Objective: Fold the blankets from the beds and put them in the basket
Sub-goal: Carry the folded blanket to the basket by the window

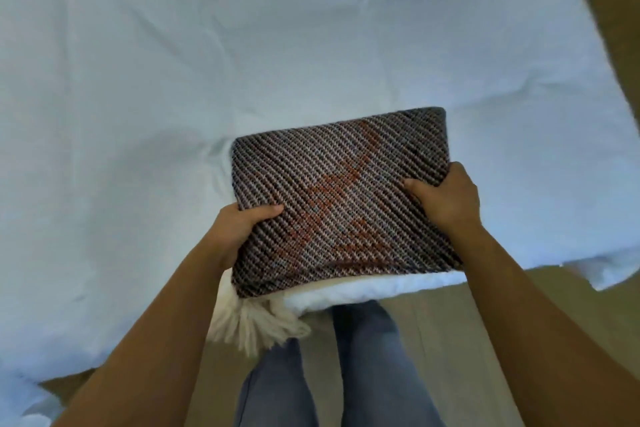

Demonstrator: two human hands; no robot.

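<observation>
Both hands are clamped on the folded blanket (341, 198): left hand (239, 229) and right hand (446, 198) each with thumb on top. It's a chunky brown twill-weave rectangle with orange motifs and cream tassels (256, 322), held over the near edge of the rumpled white bed sheet (207, 45).

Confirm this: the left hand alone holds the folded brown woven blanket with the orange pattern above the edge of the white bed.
Not alone: the head view shows the left hand and the right hand each holding a side of the folded brown woven blanket, above the edge of the white bed.
</observation>
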